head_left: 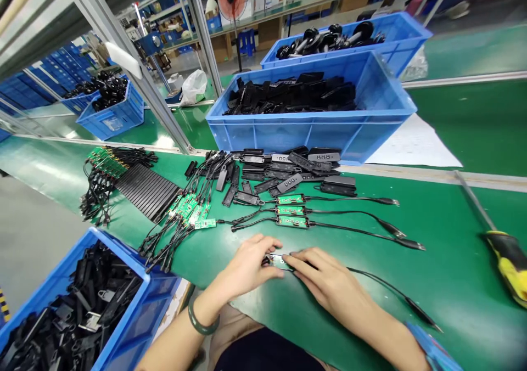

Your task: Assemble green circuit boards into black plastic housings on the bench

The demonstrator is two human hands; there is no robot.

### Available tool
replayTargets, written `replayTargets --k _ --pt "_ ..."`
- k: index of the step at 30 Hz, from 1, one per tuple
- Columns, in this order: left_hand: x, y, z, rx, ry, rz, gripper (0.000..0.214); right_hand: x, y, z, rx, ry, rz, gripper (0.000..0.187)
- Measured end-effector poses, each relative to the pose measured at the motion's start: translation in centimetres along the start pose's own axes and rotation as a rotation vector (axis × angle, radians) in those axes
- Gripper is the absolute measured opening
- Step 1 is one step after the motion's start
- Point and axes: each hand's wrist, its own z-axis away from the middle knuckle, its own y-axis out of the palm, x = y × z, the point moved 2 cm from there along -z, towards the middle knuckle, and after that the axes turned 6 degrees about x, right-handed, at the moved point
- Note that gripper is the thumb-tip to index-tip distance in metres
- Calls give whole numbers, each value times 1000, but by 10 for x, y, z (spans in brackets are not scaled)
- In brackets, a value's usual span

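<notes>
Near the table's front edge, my left hand [253, 264] grips the left end of a small circuit board [279, 261] between thumb and fingers. The fingers of my right hand [325, 275] press on the board's right end, and they hide most of it. A black cable [387, 284] runs out from under my right hand to a plug at the right. Just beyond my hands lie three green boards in black casings, the nearest casing [292, 221] included, with cables to both sides. Left of these is a pile of bare green boards [191, 212] with black cables.
Black plastic housings [284, 173] are heaped before a blue bin [308, 129] of black parts. A second blue bin [146, 288] stands low at left. Ribbed black pieces [147, 191] lie in a row. A yellow-black screwdriver [504, 258] rests at right; a metal post [135, 69] rises behind.
</notes>
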Motion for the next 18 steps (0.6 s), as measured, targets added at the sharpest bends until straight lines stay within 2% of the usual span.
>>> replayTargets --k 2,5,7,12,18 --pt "2 -8 7 7 -41 49 45 1 4 1 -8 -17 54 27" --pt "8 -15 12 -28 -115 121 25 0 5 3 -36 -14 96 30" --pt "11 -15 12 -78 -122 144 19 -1 6 3 -55 -6 95 31" --pt "15 -5 13 -125 -51 114 17 1 8 4 -78 -6 94 30" --pt "15 -3 20 -153 166 -105 22 2 10 5 -85 -10 96 29"
